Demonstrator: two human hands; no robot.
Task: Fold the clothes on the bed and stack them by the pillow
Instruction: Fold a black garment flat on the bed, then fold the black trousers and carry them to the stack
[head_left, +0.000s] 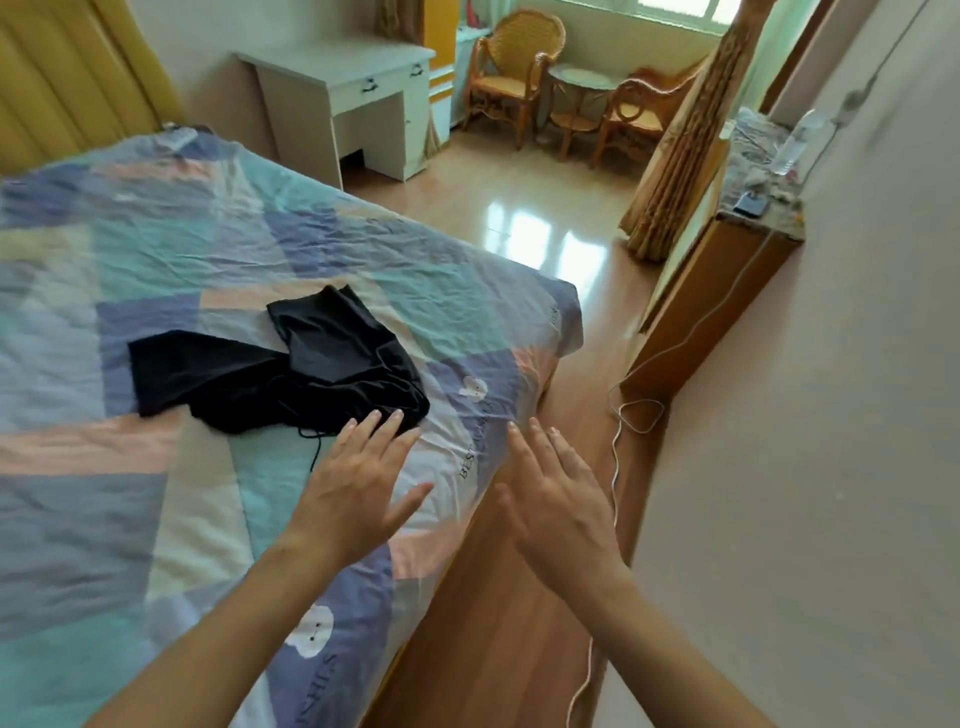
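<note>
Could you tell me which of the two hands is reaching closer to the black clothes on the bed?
The left hand: its fingertips lie at the near edge of the black clothes, while the right hand hovers off to the side, over the bed's edge.

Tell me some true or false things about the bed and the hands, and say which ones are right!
1. Black clothes lie unfolded on the bed. True.
2. The left hand grips the clothes tightly. False: its fingers are straight, with the fingertips at the clothes' near edge.
3. The right hand holds nothing. True.
4. A white desk stands past the far end of the bed. True.
5. The clothes are red. False: they are black.
6. The chairs by the window are plastic. False: two wicker chairs stand around a small round table.
</note>
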